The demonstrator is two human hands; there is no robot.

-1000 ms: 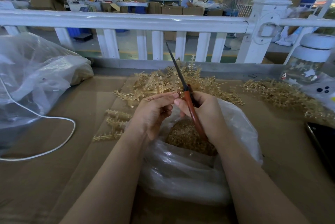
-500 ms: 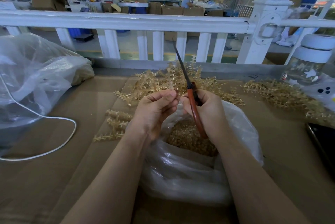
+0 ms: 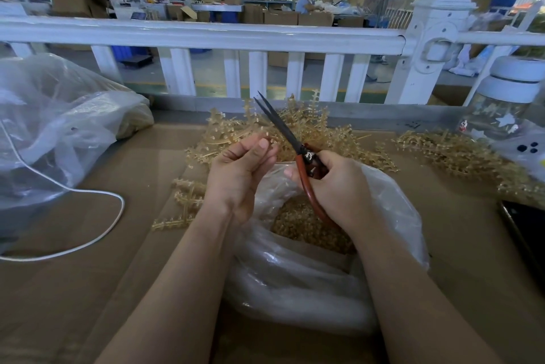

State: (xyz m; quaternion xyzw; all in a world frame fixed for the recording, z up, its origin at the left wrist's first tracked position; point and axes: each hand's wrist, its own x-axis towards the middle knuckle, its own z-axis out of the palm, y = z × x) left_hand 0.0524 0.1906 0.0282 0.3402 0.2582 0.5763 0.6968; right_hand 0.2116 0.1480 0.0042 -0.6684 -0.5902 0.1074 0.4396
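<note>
At the far left a clear bag (image 3: 59,127) slumps on the cardboard with a white cable (image 3: 103,192) looping beside it, and a few loose strips (image 3: 188,198) lie just left of the wrist. The left hand (image 3: 239,178) is raised, its fingertips pinched on a small amber piece (image 3: 267,137) whose own long axis is too small to tell. Just right of that piece, not touching it, the scissors (image 3: 281,123) slant from near right to far left, blade tips slightly apart. The right hand (image 3: 336,186) is wrapped round their red handles. The hands are close but apart, both over the open bag (image 3: 392,204) of cut bits. The cut probably needs the blades swung left to the piece. More strips (image 3: 460,154) and a jar (image 3: 507,110) lie right.
</note>
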